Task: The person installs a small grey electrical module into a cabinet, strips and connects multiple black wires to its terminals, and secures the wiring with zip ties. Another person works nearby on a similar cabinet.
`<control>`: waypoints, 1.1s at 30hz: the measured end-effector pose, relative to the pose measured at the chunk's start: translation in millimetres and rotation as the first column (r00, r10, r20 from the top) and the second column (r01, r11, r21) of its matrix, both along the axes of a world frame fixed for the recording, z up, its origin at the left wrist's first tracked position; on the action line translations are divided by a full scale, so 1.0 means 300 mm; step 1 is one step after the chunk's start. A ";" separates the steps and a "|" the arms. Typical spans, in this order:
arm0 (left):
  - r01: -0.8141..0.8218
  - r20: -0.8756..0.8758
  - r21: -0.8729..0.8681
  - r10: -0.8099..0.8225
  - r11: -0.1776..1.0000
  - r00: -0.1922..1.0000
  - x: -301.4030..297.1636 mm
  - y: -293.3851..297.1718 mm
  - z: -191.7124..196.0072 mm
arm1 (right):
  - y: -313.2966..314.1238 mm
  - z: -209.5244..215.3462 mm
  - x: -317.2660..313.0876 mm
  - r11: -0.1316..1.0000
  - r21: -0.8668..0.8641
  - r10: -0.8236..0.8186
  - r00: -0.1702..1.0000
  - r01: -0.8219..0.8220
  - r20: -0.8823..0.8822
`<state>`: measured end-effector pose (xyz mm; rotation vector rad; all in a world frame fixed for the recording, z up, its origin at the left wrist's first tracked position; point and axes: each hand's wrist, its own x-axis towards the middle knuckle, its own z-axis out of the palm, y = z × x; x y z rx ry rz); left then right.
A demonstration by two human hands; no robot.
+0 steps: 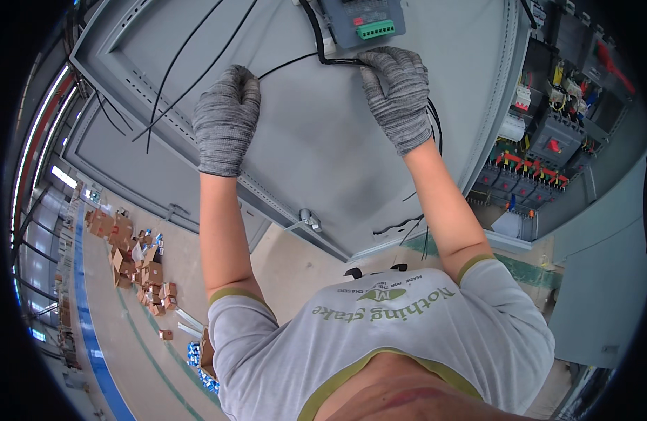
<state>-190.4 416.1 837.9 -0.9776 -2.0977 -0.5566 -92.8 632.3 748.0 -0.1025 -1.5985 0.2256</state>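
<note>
My left hand (pixel 228 119), in a grey knitted glove, is closed in a pinch on a thin black wire (pixel 288 65) in front of a grey cabinet door panel (pixel 302 161). That wire runs right toward a thicker black cable bundle (pixel 316 31), which comes down and bends to the right. At this bend my gloved right hand (pixel 397 98) has its fingers closed on the bundle. Just above it is a blue-grey device (pixel 337 17) with a green terminal block (pixel 376 29). More black wires hang behind my right wrist.
Loose black wires (pixel 170 67) hang left of my left hand. A door latch (pixel 309 219) sits at the panel's lower edge. To the right, an open cabinet holds circuit breakers (pixel 551 144) and coloured wiring. Cardboard boxes (pixel 151 274) lie on the floor at lower left.
</note>
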 end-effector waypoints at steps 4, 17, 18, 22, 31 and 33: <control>0.054 0.023 -0.012 -0.054 0.998 0.998 -0.001 0.033 -0.001 | 0.006 -0.004 -0.013 1.000 -0.011 0.015 1.000 -0.015 0.016; 0.191 -0.235 -0.095 -0.209 0.977 0.949 0.005 0.196 -0.007 | -0.031 0.048 -0.035 0.934 -0.355 0.084 0.993 -0.048 0.087; 0.206 -0.246 -0.096 -0.224 0.974 0.943 0.006 0.204 -0.009 | -0.035 0.052 -0.044 0.912 -0.405 0.110 0.990 -0.064 0.090; 0.221 -0.333 -0.118 -0.248 0.968 0.910 -0.006 0.223 -0.011 | -0.024 0.040 -0.083 0.830 -0.548 0.133 0.991 -0.102 0.018; 0.268 -0.560 -0.255 -0.368 0.929 0.742 -0.024 0.189 0.070 | -0.068 0.000 -0.125 0.849 -0.507 0.057 0.979 -0.152 -0.198; 0.318 -0.644 -0.222 -0.383 0.922 0.662 -0.011 0.188 0.076 | -0.068 0.004 -0.120 0.878 -0.477 -0.013 0.994 -0.039 -0.105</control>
